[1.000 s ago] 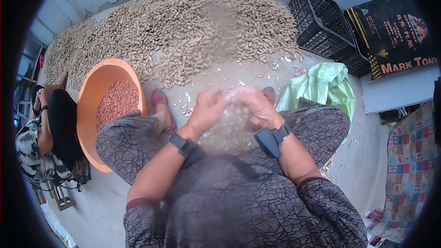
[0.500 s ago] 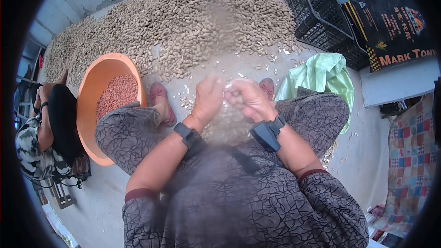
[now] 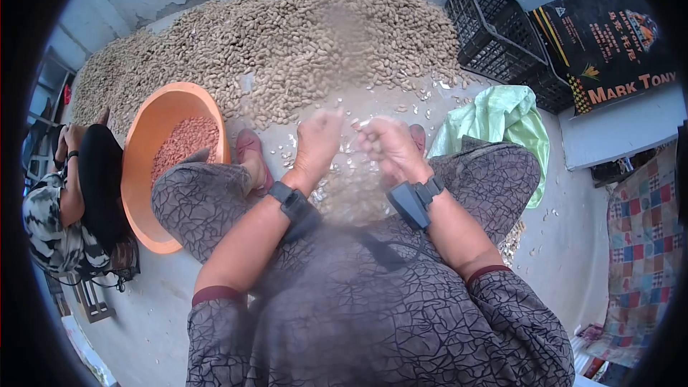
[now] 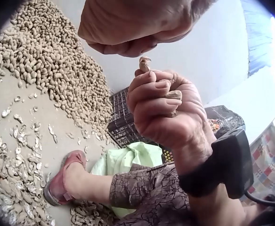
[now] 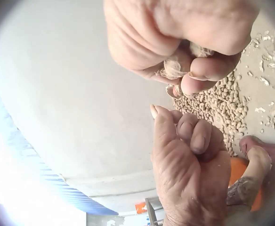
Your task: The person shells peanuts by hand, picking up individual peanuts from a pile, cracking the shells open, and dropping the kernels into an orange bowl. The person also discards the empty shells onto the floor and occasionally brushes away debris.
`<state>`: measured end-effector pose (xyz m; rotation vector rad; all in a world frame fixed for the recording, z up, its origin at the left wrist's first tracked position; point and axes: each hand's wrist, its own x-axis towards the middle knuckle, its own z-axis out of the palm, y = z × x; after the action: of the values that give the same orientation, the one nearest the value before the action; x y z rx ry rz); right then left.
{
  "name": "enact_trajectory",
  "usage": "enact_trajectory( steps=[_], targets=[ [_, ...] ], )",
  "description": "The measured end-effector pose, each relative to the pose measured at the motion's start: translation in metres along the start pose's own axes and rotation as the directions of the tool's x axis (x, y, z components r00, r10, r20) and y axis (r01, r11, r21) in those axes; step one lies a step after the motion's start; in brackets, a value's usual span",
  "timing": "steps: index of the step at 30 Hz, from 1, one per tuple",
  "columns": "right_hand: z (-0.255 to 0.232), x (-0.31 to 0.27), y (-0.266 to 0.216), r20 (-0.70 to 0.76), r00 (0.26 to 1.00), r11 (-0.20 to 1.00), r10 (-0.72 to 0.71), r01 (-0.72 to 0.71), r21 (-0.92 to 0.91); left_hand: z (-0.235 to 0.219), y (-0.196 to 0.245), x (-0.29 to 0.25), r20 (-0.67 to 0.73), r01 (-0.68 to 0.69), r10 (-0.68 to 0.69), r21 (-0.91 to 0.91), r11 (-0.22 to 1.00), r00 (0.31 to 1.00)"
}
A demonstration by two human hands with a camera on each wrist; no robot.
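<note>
The right hand [image 3: 393,145] pinches a cracked peanut [image 4: 145,64] at its fingertips, and a reddish kernel shows in its shell [image 5: 176,90]. More unshelled peanuts [image 5: 174,67] sit within that hand's curled fingers. Facing it, a small gap away, the left hand [image 3: 319,145] has its fingers folded toward the palm and its thumb stretched out; in the right wrist view nothing shows in its grasp [image 5: 189,165], though its inner palm is hidden. Blurred peanut shells [image 3: 351,197] lie below both hands, between the legs.
A large peanut pile [image 3: 272,50] lies along the wall. An orange basin [image 3: 136,172] with reddish kernels [image 3: 185,145] stands by the left knee. At right are a green sack [image 3: 494,118], black crates [image 3: 494,36] and a printed black bag [image 3: 609,43]. Another person [image 3: 61,208] sits at far left.
The hands were together one second ago and are now apart, the left one having shifted slightly left. The right hand keeps peanuts in its curled fingers.
</note>
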<state>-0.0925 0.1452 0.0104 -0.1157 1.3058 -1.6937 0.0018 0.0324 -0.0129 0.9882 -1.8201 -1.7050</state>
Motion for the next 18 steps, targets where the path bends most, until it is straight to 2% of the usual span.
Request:
enact_trajectory(
  steps=[2,3,5,9,11,12,14,15,18],
  targets=[
    [0.0,-0.002,-0.001,0.015,1.0,0.999,-0.01,0.011,-0.032,0.0,0.004,-0.003,0.104,-0.059,0.066,-0.072,0.996,0.992],
    [-0.001,-0.002,0.0,0.016,1.0,0.999,-0.012,0.012,-0.032,0.001,0.006,-0.006,0.103,-0.061,0.068,-0.072,0.996,0.992],
    [-0.002,-0.003,0.002,0.036,0.999,0.999,-0.034,0.035,-0.008,0.003,0.01,-0.012,0.198,-0.115,0.101,0.056,0.992,0.975],
    [-0.002,-0.012,0.001,0.039,0.998,0.999,-0.039,0.04,-0.022,0.004,0.002,-0.011,0.256,-0.124,0.107,0.051,0.991,0.961],
    [-0.003,-0.015,0.003,0.026,0.998,0.996,-0.059,0.061,-0.065,0.001,0.008,-0.012,0.321,-0.049,0.021,0.079,0.996,0.947],
    [-0.004,-0.017,0.003,0.022,0.998,0.996,-0.059,0.06,-0.068,0.001,0.008,-0.01,0.323,-0.047,0.02,0.075,0.996,0.946],
    [-0.004,-0.021,0.002,0.041,0.985,0.968,-0.165,0.17,-0.187,0.001,0.004,-0.006,0.382,-0.16,0.075,0.196,0.968,0.921],
    [-0.003,-0.025,0.001,0.037,0.987,0.969,-0.155,0.159,-0.19,0.0,0.004,-0.007,0.396,-0.091,0.03,0.136,0.986,0.918],
    [-0.003,-0.027,-0.004,0.056,0.98,0.94,-0.189,0.197,-0.279,-0.004,0.008,-0.01,0.436,-0.087,0.011,0.156,0.984,0.9]
  ],
)
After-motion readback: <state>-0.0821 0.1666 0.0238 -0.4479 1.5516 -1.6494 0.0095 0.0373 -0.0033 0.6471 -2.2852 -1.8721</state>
